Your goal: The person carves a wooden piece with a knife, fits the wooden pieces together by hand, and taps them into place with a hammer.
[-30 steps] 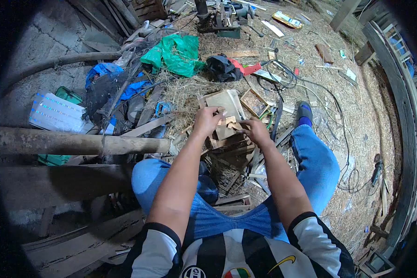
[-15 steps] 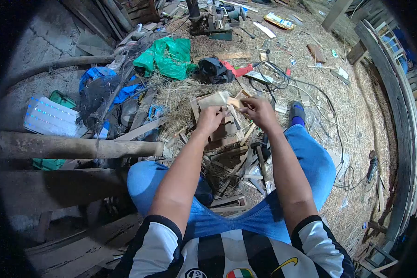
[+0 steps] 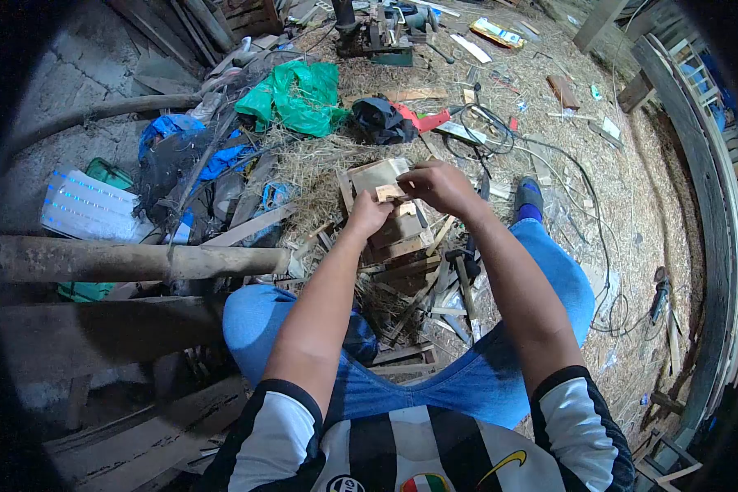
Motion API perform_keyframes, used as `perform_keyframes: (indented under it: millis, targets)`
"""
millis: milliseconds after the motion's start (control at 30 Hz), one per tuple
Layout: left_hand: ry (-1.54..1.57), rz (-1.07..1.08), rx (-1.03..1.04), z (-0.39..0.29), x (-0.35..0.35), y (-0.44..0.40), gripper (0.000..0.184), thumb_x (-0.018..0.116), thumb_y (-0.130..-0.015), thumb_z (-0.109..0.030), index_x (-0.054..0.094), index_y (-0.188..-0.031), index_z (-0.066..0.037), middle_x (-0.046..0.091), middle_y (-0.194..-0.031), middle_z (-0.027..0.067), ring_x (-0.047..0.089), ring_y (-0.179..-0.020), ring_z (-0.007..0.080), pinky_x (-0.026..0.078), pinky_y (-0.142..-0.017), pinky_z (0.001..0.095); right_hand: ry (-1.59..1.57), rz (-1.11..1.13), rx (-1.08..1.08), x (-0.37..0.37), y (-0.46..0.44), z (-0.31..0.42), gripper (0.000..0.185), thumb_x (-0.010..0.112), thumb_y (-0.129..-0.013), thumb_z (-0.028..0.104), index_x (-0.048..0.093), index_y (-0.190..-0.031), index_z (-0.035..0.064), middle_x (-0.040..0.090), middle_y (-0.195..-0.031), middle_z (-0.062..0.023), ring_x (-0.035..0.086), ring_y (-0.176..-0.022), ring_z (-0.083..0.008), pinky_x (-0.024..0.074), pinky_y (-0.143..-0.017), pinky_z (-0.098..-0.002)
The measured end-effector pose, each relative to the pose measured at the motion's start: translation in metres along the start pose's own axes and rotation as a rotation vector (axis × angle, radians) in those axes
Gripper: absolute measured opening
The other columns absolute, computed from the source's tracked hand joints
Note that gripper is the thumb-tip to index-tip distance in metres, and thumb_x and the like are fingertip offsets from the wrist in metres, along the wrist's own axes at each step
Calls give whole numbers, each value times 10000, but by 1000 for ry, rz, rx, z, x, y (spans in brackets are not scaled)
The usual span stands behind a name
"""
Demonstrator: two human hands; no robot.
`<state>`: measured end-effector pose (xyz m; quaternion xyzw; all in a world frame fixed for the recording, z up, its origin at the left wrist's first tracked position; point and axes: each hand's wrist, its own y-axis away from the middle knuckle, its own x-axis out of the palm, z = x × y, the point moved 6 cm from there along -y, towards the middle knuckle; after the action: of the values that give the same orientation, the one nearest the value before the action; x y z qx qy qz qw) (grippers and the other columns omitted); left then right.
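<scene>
A small pale wood piece (image 3: 389, 193) is pinched between my two hands, above a wooden box-like block (image 3: 399, 233) on the ground. My left hand (image 3: 370, 215) is closed, with thumb and fingertips at the piece's near left side. From the right, my right hand (image 3: 441, 187) bends over, its fingers closed on the piece's right end. Just beyond the hands, a flat light board (image 3: 375, 175) lies on top of the block. Fingers hide part of the small piece. A hammer (image 3: 462, 275) lies to the right of the block, among wood scraps.
A green plastic bag (image 3: 295, 98) and dark cloth bundle (image 3: 379, 120) lie farther out on wood shavings. A black cable (image 3: 566, 152) runs along the right. A round wooden pole (image 3: 139, 258) juts in from the left. A clamp-like metal tool (image 3: 389, 37) stands at the back.
My right hand has moved left and turned over toward my left hand. The small wood piece has shifted left and nearer to me. My left hand has stayed almost in place.
</scene>
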<state>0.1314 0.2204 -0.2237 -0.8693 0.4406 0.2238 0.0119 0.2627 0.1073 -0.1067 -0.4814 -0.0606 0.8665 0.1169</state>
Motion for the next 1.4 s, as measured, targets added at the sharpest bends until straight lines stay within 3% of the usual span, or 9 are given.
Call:
perform_keyframes:
  millis: [567,633,833,867,1067,1133,1200,1300,1400]
  targets:
    - [-18,39,72,18,1,-11,348,662,-812,-61,662,-1150,20,731,-1073,145,693,-1016,257,521,-902,366,45,70,5,2,-7,2,238,711,-826,230,760,-1058,199,688,-909,-81,678,-866,-302,537,-713,-415]
    - [114,142,35,-11,-5,3,317,648,-843,-48,665,-1149,31,729,-1060,114,692,-971,233,529,-865,354,33,23,-1,0,-6,3,169,711,-811,229,770,-967,198,670,-856,-102,673,-834,-327,540,-705,-433]
    - [732,32,-370,-2,-39,1,271,541,-995,-191,667,-1156,-12,701,-975,80,674,-812,177,557,-739,346,69,46,48,3,-2,1,234,718,-832,252,763,-1054,194,685,-915,-87,677,-857,-307,541,-718,-416]
    - [678,126,-390,-5,-38,-1,317,545,-1025,-259,641,-1211,-20,680,-1113,82,675,-865,191,573,-785,362,67,42,46,4,-2,0,234,718,-832,252,763,-1054,194,685,-915,-87,677,-857,-307,541,-718,-416]
    - [507,135,-264,-34,-28,4,313,633,-965,-192,632,-1210,2,676,-1098,85,674,-864,175,587,-730,324,45,20,38,8,1,-1,238,722,-826,233,763,-1052,174,684,-913,-95,673,-862,-317,541,-740,-423]
    - [502,124,-272,-34,-24,7,309,614,-957,-165,628,-1217,0,675,-1096,88,677,-866,188,586,-748,330,68,11,66,8,2,0,117,684,-823,233,734,-908,171,694,-909,-82,682,-884,-318,544,-727,-450]
    - [1053,1,-183,-37,-23,17,348,558,-899,-97,620,-1227,0,673,-1091,108,684,-873,220,579,-778,353,70,-5,69,7,4,3,115,678,-823,222,725,-912,169,698,-914,-79,683,-888,-318,544,-721,-452]
    - [957,125,-118,-6,-11,20,425,509,-840,-71,607,-1248,-2,668,-1099,129,687,-886,243,569,-800,369,89,11,92,5,2,7,136,669,-825,208,715,-950,176,703,-922,-78,685,-901,-317,545,-712,-456]
    - [367,108,-62,-2,3,18,365,565,-822,-55,650,-1168,25,701,-1030,123,688,-854,213,548,-751,340,120,0,105,8,4,9,183,668,-826,203,707,-1003,184,705,-930,-85,686,-913,-318,544,-712,-460]
